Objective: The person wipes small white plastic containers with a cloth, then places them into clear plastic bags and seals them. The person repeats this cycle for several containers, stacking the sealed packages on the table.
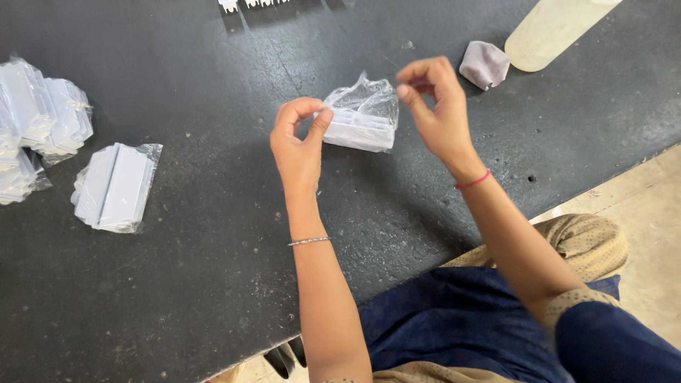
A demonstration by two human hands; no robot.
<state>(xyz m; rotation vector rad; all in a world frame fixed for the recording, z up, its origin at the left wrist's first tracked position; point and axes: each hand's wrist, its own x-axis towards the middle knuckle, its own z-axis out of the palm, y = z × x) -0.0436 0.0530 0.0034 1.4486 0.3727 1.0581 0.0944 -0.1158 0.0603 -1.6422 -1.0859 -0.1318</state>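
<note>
Fingertips of both hands are pinched on a clear bag [363, 113] of flat white pieces, held just above the tabletop [213, 284] at the middle of the scene. The bag's left edge is gripped between thumb and forefinger of the left hand [298, 145], closed on the film beside the white stack, so that the weight is carried there. The crumpled top of the film appears to be pinched by the right hand [436, 106], thumb and forefinger closed; whether film is truly caught between them cannot be told for certain, since the plastic is thin and clear. The bag is held with the loose mouth up and the stack lying low in it, so the pieces are kept from sliding out. Both wrists are raised off the dark surface, and the forearms are brought in from the near edge.

Farther out, a similar filled bag [117, 186] is laid flat at the left, and a pile of more such bags [39, 120] is gathered at the far left, apart from the one in hand. At the far right, a crumpled grey cloth [484, 64] is set just beside a pale bottle [550, 28] lying tilted.
</note>
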